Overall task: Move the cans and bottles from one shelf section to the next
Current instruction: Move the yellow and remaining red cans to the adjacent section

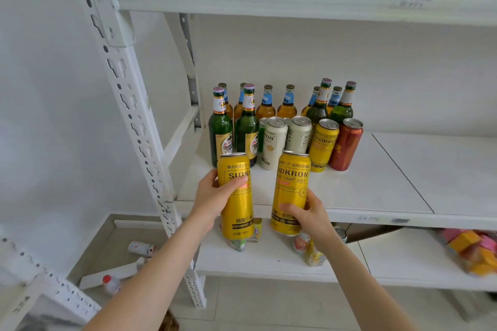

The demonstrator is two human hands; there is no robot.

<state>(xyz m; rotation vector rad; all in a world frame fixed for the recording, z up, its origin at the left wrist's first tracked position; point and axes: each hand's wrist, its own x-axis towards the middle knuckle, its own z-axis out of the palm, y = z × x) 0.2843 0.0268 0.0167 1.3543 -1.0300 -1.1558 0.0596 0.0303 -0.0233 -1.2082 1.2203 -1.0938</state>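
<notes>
My left hand point(215, 196) grips a tall yellow can point(236, 209) in front of the middle shelf's front edge. My right hand point(312, 213) grips a second yellow can point(290, 185) beside it, a little higher. Both cans are upright and off the shelf board point(363, 188). Behind them on the shelf stand two green bottles point(222, 129) at the left, two white cans point(274, 142), a yellow can point(322, 145), a red can point(345, 145) and a back row of several amber bottles point(287, 105) and green bottles point(344, 105).
A white perforated upright point(134, 121) stands at the left of the shelf. The shelf board's right section point(443, 169) lies beyond a seam. The lower shelf point(269, 258) holds small drink packs point(309, 250) and bright packets point(473, 252). Bottles point(111, 283) lie on the floor at the left.
</notes>
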